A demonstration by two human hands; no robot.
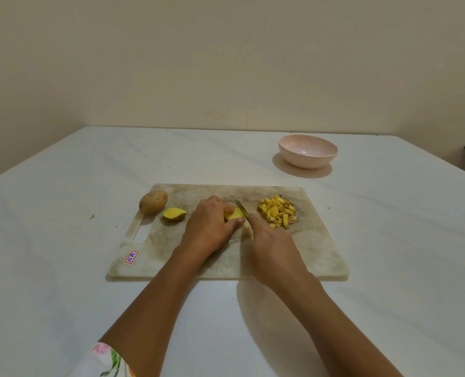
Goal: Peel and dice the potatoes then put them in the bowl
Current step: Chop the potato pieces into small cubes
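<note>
head view, looking down on a pale bench (63, 213) with a worn cutting board (321, 251) in the middle. the left hand (209, 224) is curled over a yellow potato piece (234, 213) near the board's centre, fingers on top and thumb along the near side, pinning it down. the right hand (272, 248) is closed round a knife (241, 208). its handle is hidden in the fist and only the thin blade shows, set on the right end of the piece, just beside the left thumb tip.

on the board to the right lies a heap of potato cubes (277, 212), a few with dark skin on them. to the left lie a half potato (174, 214), cut face up, and a whole unpeeled potato (153, 201) at the board's far left corner. a pink bowl (304, 160) stands on the bench beyond the board's far right corner, well apart from it, and appears to hold nothing.

the main danger is probably the blade meeting the left thumb, since the piece is small and the holding fingers sit right by the cut line. a rounded underside could let the piece rock or slip under pressure, throwing the cut sideways. the whole potato, round and close to the board's edge, may roll onto the bench if the board is jolted. cubes could be dropped on the way across the gap to the bowl. skin left on some cubes suggests the peeling may end up incomplete.
</note>
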